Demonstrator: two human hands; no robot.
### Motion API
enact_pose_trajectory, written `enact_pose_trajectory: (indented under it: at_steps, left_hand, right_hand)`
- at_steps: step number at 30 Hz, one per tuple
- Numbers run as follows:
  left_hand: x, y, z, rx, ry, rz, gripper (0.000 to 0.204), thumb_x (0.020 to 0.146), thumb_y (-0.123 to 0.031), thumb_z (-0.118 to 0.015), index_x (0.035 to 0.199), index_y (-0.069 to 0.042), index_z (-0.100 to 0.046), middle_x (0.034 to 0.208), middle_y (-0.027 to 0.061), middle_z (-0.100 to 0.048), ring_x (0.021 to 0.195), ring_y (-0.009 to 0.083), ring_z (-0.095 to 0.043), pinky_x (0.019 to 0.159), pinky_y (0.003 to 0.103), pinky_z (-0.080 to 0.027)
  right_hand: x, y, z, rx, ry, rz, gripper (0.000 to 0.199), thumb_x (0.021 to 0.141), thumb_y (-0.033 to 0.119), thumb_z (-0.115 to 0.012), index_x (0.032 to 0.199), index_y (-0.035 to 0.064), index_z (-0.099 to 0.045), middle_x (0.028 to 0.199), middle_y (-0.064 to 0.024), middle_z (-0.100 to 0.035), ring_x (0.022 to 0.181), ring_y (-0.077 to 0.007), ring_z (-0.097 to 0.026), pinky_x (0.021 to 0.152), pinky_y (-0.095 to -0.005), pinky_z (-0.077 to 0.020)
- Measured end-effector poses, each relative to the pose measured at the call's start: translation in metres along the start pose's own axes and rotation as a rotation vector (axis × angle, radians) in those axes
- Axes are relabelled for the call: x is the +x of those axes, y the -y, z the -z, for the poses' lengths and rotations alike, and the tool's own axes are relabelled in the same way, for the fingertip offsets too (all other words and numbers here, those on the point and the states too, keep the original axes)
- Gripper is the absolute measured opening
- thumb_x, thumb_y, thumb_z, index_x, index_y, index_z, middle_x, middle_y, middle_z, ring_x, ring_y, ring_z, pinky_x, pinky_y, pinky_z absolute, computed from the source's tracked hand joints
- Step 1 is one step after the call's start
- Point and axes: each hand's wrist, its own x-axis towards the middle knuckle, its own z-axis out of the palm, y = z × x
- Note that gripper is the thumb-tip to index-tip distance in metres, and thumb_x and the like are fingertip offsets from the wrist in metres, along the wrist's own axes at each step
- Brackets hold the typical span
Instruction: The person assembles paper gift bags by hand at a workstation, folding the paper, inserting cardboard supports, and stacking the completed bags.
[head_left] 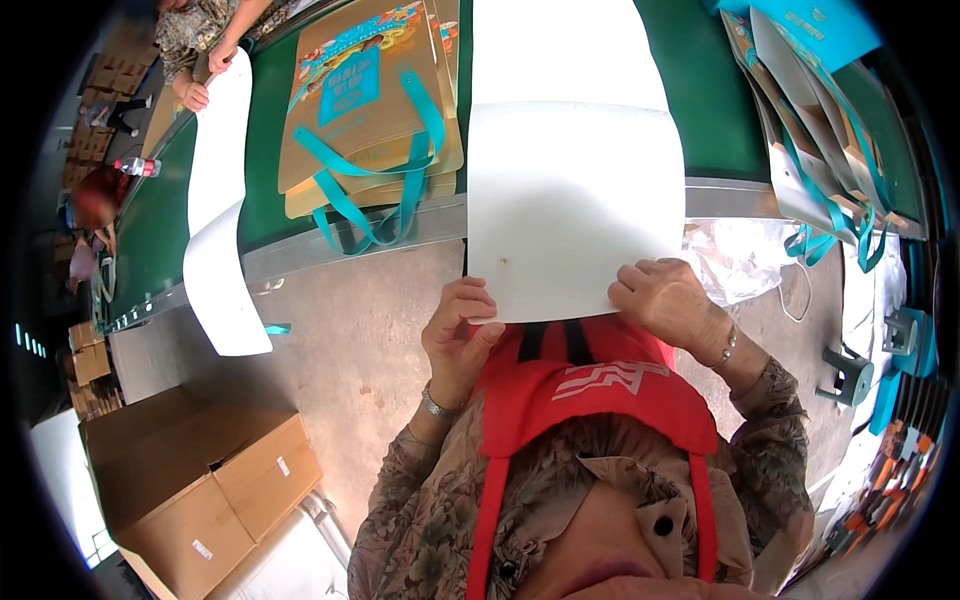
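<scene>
A long white card sheet (575,200) lies across the table edge, its near end overhanging toward my red apron (600,395). A crease crosses it partway up, and a small brownish spot shows near its lower left. My left hand (460,335) pinches the near left corner between thumb and fingers. At the near right corner, my right hand (672,303) has its fingers curled over the edge of the same sheet. To the left of the sheet lies a stack of gold paper bags (370,110) with teal ribbon handles (365,180).
Across the green table (265,190), another person's hands (205,80) hold a second white sheet (215,200). More ribbon-handled bags (800,110) lean at the right. An open cardboard box (220,490) stands lower left, a green stool (848,375) right. A bottle (137,167) lies at the left.
</scene>
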Motion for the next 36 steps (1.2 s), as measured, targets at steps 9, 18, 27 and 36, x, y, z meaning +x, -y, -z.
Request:
enact_pose_trajectory:
  at_steps: [9,18,27,36]
  left_hand:
    - [0.136,0.064,-0.036,0.255,-0.013,-0.13,0.014,0.086,-0.006,-0.083,0.095,-0.003,-0.072,0.096,0.0052,-0.066,0.086,0.0209,-0.062,0.074,0.033,-0.052]
    - [0.103,0.079,-0.017,0.644,0.177,-0.249,0.025,0.075,-0.02,-0.089,0.096,-0.012,-0.076,0.096,0.0029,-0.064,0.086,0.0233,-0.061,0.069,0.034,-0.053]
    - [0.097,0.079,-0.018,0.793,0.185,-0.305,0.021,0.072,-0.023,-0.089,0.089,-0.016,-0.078,0.086,-0.0016,-0.063,0.083,0.0233,-0.058,0.071,0.037,-0.049]
    - [0.127,0.056,-0.017,0.785,0.309,0.14,0.026,0.079,-0.034,-0.086,0.076,-0.011,-0.075,0.07,0.0018,-0.062,0.074,0.0247,-0.055,0.064,0.037,-0.045]
  right_hand:
    - [0.047,-0.101,0.006,0.075,-0.118,-0.306,0.027,0.08,0.026,-0.081,0.09,0.0069,-0.065,0.088,-0.0072,-0.063,0.086,-0.0295,-0.068,0.075,-0.0411,-0.0556]
    - [0.005,-0.087,-0.046,0.111,-0.226,-0.26,0.032,0.074,0.031,-0.085,0.097,0.0113,-0.074,0.097,-0.0029,-0.067,0.092,-0.0253,-0.067,0.081,-0.0375,-0.0579]
    - [0.012,-0.077,-0.055,0.224,-0.237,-0.353,0.02,0.08,0.026,-0.082,0.089,0.0092,-0.076,0.088,-0.0022,-0.066,0.087,-0.022,-0.065,0.079,-0.0355,-0.0564]
    - [0.031,-0.09,-0.039,0.491,-0.065,-0.588,0.016,0.088,0.025,-0.079,0.086,0.0098,-0.075,0.077,-0.0042,-0.068,0.074,-0.0241,-0.069,0.074,-0.0371,-0.0572]
